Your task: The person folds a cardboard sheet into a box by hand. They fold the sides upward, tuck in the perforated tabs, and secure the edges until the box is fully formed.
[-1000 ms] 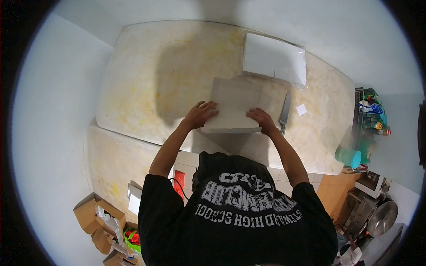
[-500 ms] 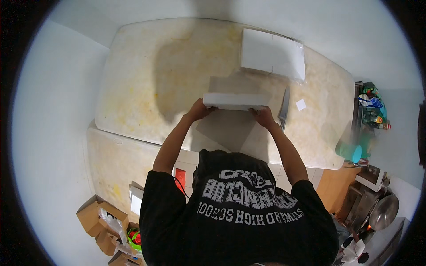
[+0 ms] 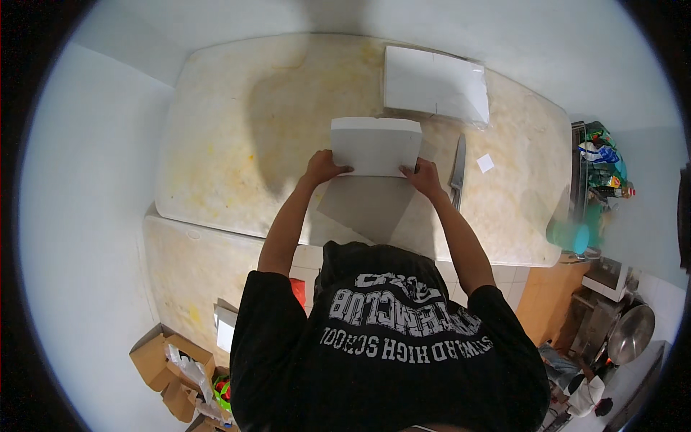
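A thick white block (image 3: 376, 147), perhaps a stack of paper or a shallow box, is between my two hands over the middle of the table. My left hand (image 3: 325, 168) grips its near left corner, thumb on the upper face. On the near right corner, my right hand (image 3: 422, 175) holds it the same way; the fingers are partly hidden. Flat grey sheets (image 3: 367, 205) lie under and in front of the block. A kitchen knife (image 3: 458, 169) rests just right of my right hand, blade pointing away from me.
At the far right of the table (image 3: 209, 129) lies a larger white stack (image 3: 435, 85) in clear wrap. A small white square (image 3: 485, 163) sits beyond the knife. A turquoise cup (image 3: 576, 237) stands by the right edge. Opened cardboard boxes (image 3: 155, 353) are at lower left.
The white block, standing on edge with its narrow side up before, has tipped away from me, so its broad face shows. Both hands have kept hold of its near corners.
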